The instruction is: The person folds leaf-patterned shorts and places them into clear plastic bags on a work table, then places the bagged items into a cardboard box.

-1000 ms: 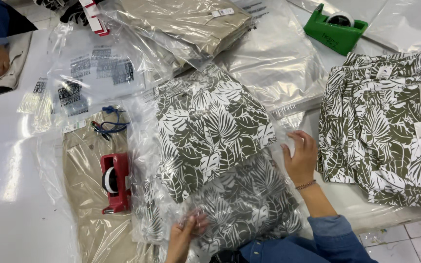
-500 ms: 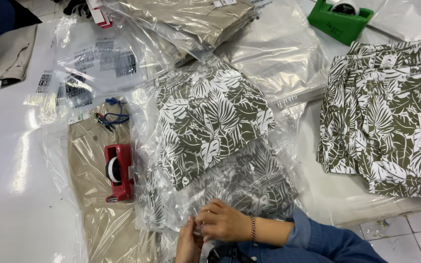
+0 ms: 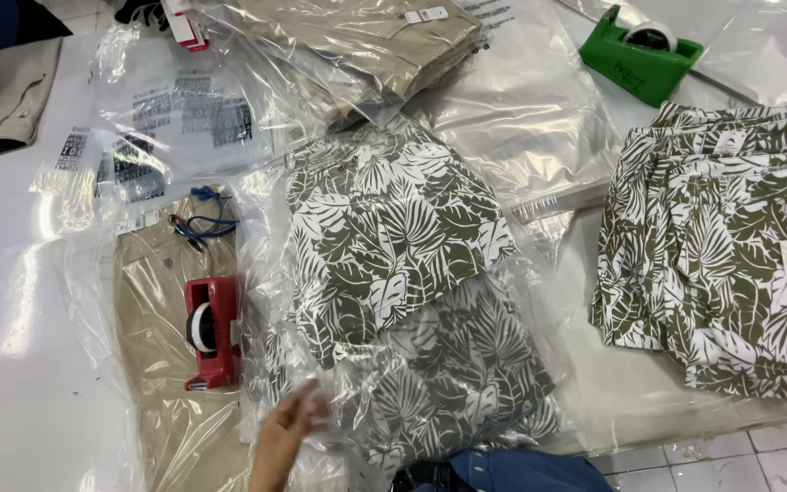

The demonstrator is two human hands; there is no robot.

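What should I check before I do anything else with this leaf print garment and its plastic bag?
1. Left hand on the clear plastic bag at its near edge: ok.
2. Right hand in view: not ok, it is out of the picture.
3. Leaf print garment fully inside the bag: cannot tell, the film is crumpled and shiny.
4. Bag opening sealed: cannot tell.
5. Red tape dispenser close to the left hand, lying on the bagged beige garment: ok.
6. Stack of unbagged leaf print garments apart from the bag, off to the right: ok.
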